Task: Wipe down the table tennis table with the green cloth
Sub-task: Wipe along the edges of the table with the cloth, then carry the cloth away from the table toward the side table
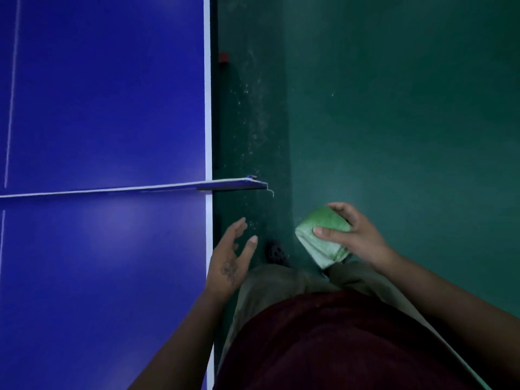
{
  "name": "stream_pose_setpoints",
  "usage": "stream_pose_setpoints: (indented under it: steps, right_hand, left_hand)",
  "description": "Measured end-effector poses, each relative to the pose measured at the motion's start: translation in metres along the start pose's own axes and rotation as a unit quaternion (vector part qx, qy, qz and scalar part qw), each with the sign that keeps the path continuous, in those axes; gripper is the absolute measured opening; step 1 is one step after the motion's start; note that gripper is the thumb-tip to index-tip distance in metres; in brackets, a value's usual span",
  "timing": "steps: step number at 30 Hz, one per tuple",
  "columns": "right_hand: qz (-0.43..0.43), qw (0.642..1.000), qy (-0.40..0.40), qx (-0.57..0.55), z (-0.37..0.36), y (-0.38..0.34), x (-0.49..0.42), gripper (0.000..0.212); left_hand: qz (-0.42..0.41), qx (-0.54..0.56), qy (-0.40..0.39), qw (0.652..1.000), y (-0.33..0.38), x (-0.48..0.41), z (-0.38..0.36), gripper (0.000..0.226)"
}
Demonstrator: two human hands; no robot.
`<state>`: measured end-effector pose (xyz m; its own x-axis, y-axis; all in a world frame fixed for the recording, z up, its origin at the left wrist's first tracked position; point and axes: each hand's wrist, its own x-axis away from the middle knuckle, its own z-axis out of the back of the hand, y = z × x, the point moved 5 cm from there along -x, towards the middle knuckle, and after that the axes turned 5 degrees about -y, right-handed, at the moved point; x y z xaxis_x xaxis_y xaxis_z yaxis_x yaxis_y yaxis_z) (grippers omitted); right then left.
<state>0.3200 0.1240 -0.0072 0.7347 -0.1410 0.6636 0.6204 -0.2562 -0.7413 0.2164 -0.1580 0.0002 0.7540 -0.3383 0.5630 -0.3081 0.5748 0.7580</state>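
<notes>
Green cloth [323, 235]: folded into a thick pad and hanging in the air over the floor, well to the right of the table tennis desk [107, 94] and apart from it. Right hand [357, 237]: gripping the cloth, with the thumb lying across its near face and the fingers curling round its far edge. Left hand [230, 260]: hovering just beside the desk's white side line [207, 108], fingers spread and relaxed, holding nothing, with a dark marking showing on its back. Table tennis desk: blue top filling the left of the view, with a thin white centre line [12, 80] running along it. Net [112, 190]: crossing the desk from the left edge of the view, its end overhanging the desk's side, with a short white string [271, 192] dangling from the tip. Dark green floor [394, 108]: lying to the right of the desk, with pale specks showing near the desk's edge. Small red object [223, 57]: sitting low beside the desk's far side edge; what it is cannot be told. Person: standing alongside the desk, wearing a maroon top [323, 339] and khaki trousers [270, 288], with one dark shoe [277, 253] showing between the two hands.
</notes>
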Motion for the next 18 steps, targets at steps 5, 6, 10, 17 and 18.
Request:
stream_pose_setpoints:
  steps: [5,6,10,17,18]
  right_hand:
    - [0.044,0.997,0.034,0.050,0.069,-0.030,0.010,0.074]
    - [0.052,0.996,0.041,0.061,0.080,-0.032,0.012,0.075]
    - [0.074,0.991,0.061,0.092,0.128,-0.049,0.015,0.081]
    - [0.111,0.984,0.091,0.108,0.166,-0.102,-0.004,0.077]
    - [0.112,0.983,0.098,0.107,0.168,-0.111,-0.010,0.074]
  left_hand:
    - [-0.057,-0.017,-0.039,0.997,0.073,0.001,-0.042,0.059]
    - [-0.061,-0.015,-0.038,0.997,0.084,0.000,-0.047,0.059]
    - [-0.077,0.003,-0.007,0.997,0.126,-0.011,-0.070,0.058]
    - [-0.115,0.017,0.013,0.993,0.175,-0.040,-0.081,0.065]
    - [-0.118,0.015,0.015,0.993,0.179,-0.046,-0.077,0.066]
